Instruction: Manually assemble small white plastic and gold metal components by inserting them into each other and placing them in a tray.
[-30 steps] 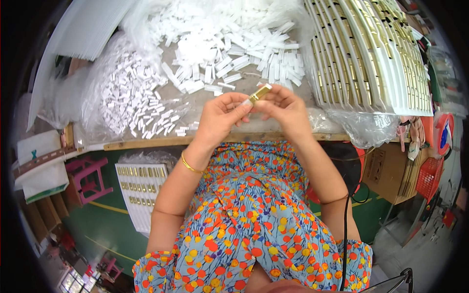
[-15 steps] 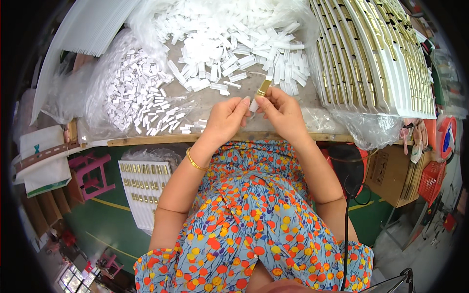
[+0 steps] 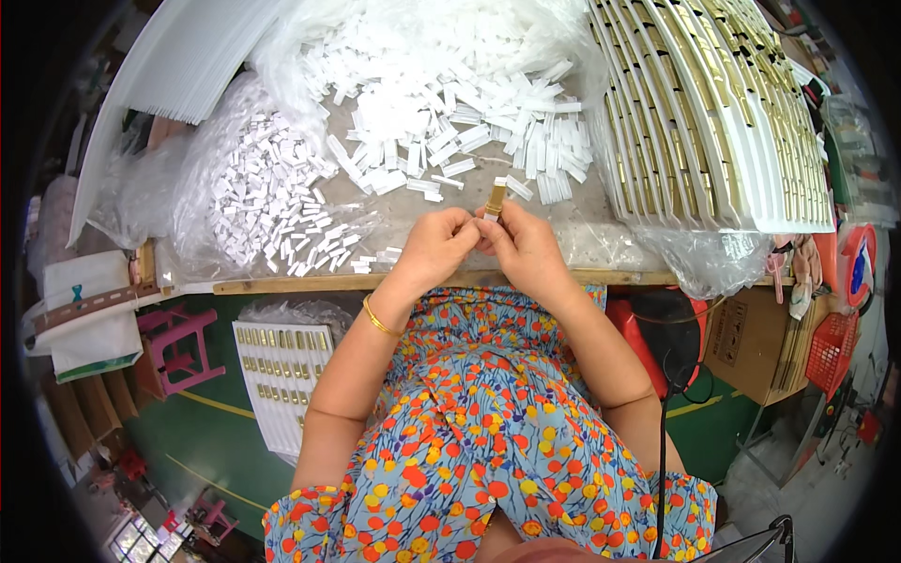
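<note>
My right hand (image 3: 527, 248) pinches a small gold-coloured metal piece (image 3: 496, 195) that points up and away from me. White shows at both its far tip and its near end. Close against it, the fingers of my left hand (image 3: 439, 246) are pressed together at the near end; whatever they grip there is hidden. Both hands meet just above the near edge of the table. Beyond them lies a heap of clear and white plastic sleeves (image 3: 441, 122), with some loose ones close to the gold piece.
Small white pieces (image 3: 272, 178) spill from a clear plastic bag at left. White trays of gold pieces (image 3: 694, 122) stack at right; white sheets (image 3: 188, 56) stand far left. A wooden strip (image 3: 310, 282) edges the table. Below left sits another tray (image 3: 282, 375), near a pink stool (image 3: 183, 347).
Both hands have drawn nearer to me and closer together. The gold piece has come down with them and stands more upright.
</note>
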